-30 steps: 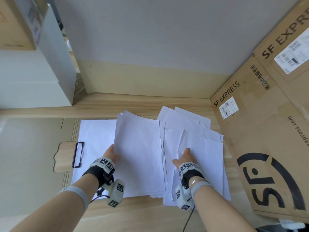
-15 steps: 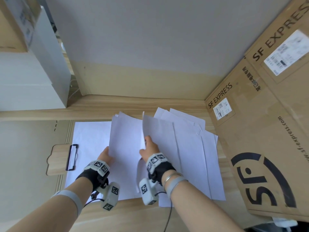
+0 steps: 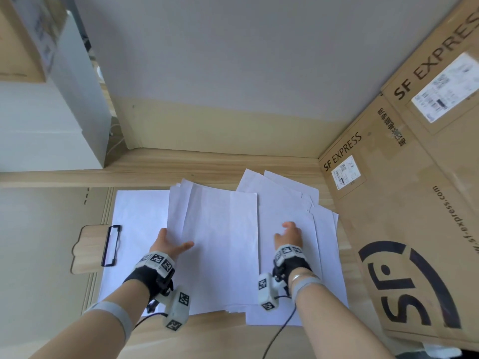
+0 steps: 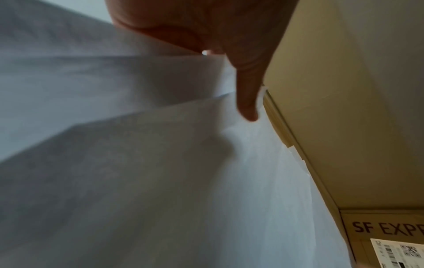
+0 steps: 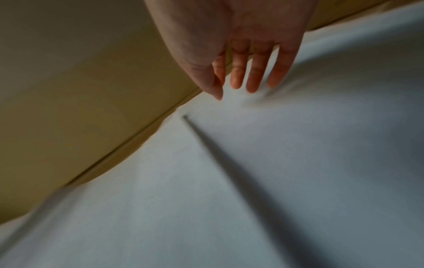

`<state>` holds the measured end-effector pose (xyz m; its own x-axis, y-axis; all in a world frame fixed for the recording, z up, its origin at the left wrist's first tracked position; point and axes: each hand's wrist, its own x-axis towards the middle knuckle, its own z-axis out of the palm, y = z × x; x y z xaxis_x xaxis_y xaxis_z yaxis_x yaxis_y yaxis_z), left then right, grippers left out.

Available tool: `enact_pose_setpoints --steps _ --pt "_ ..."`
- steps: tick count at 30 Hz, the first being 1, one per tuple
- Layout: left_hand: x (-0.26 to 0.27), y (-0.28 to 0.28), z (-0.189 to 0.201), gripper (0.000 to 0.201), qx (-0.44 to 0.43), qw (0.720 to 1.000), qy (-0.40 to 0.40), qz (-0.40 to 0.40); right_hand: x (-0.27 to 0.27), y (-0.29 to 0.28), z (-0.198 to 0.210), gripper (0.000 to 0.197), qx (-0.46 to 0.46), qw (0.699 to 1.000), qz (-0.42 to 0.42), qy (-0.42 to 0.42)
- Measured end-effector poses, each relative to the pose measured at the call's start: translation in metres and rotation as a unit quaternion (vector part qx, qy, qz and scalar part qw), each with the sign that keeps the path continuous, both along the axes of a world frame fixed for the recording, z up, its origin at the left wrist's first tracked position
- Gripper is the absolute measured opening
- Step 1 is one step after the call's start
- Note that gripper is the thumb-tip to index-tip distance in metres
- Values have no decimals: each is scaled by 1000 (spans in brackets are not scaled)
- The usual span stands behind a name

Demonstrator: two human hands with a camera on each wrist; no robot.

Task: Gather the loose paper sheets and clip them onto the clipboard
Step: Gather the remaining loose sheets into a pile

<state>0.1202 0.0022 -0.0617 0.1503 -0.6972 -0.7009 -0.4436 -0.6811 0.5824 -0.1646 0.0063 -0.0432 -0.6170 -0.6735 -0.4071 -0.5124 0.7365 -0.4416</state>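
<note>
A wooden clipboard (image 3: 86, 244) with a black clip (image 3: 111, 246) lies at the left, with one white sheet (image 3: 137, 224) on it. My left hand (image 3: 167, 244) pinches the near left edge of a stack of white sheets (image 3: 220, 242), thumb on top and fingers hidden beneath. The left wrist view shows the stack's fanned edges (image 4: 114, 81) under that hand (image 4: 246, 101). My right hand (image 3: 289, 235) rests with straight fingers (image 5: 254, 79) on the loose sheets (image 3: 324, 255) spread at the right, holding nothing.
A large SF Express cardboard box (image 3: 404, 229) stands against the right edge of the sheets. A white box (image 3: 51, 130) sits at the back left. A wall closes the back. Bare wooden tabletop (image 3: 207, 338) shows at the near edge.
My right hand carried a sheet left onto the stack in my left hand, let it go, and moved back right onto the loose sheets. The left hand stayed at the stack's edge.
</note>
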Motion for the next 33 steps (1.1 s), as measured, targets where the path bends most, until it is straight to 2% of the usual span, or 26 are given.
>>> enact_pose_setpoints --steps 2,4,6,9,11,14,16,20,22,25,28,33 --pt "-3 0 -1 65 5 1000 -27 -12 -29 14 0 48 60 995 -73 37" --pt "-4 0 -2 52 3 999 -42 -21 -46 25 1 70 101 988 -114 37" --pt "-5 0 -1 42 -8 998 -52 -22 -53 31 1 90 127 984 -128 4" --pt "-3 -1 0 42 -24 998 -50 -16 -54 34 -3 101 155 980 -123 -13" --pt "1 -2 -2 43 -27 998 -48 -6 -55 35 -5 95 151 981 -122 -28" --pt "6 -3 -4 39 -34 998 -53 3 -62 38 -7 54 111 989 -99 -26" --pt "9 -4 -5 35 -39 998 -56 -1 -67 40 -5 41 80 992 -96 -26" --pt "10 -7 -7 23 -38 997 -64 -1 -85 41 3 42 -5 989 -131 -64" --pt "10 -7 -6 24 -35 997 -67 -2 -94 39 11 42 -52 984 -145 -88" --pt "8 -8 -4 19 -33 997 -67 -7 -97 31 22 36 -81 983 -133 -100" --pt "4 -10 -4 27 -31 998 -49 -14 -74 15 20 34 -70 987 -82 -115" --pt "0 -9 -5 32 -13 1000 -11 -12 0 -6 1 33 -46 987 5 -151"
